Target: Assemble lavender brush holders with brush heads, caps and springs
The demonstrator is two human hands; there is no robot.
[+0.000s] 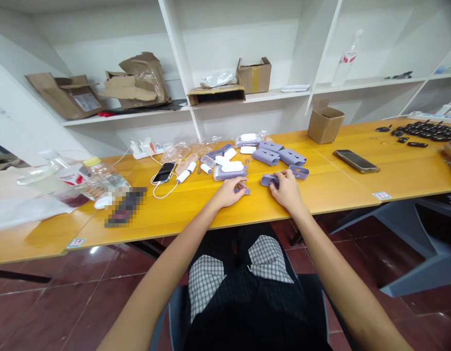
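My right hand (288, 191) grips a hollow purple plastic shell (268, 180) lying on the table, thumb and fingers closed on its right end. To the left, my left hand (230, 193) rests on the tabletop with curled fingers and a gap between thumb and fingertips. A small purple slotted piece (248, 191) lies at those fingertips; I cannot tell whether they touch it. Just behind the right hand is an oval purple ring-like shell (299, 172). Several perforated purple housings (265, 156) lie farther back, and a purple housing with a white top (231, 169) sits behind my left hand.
A phone on a cable (164, 172), a white cylindrical device (186, 172) and plastic bottles (101, 170) are on the left. Another phone (357, 161), an open cardboard box (326, 124) and rows of black parts (430, 130) stand right. Shelves rise behind.
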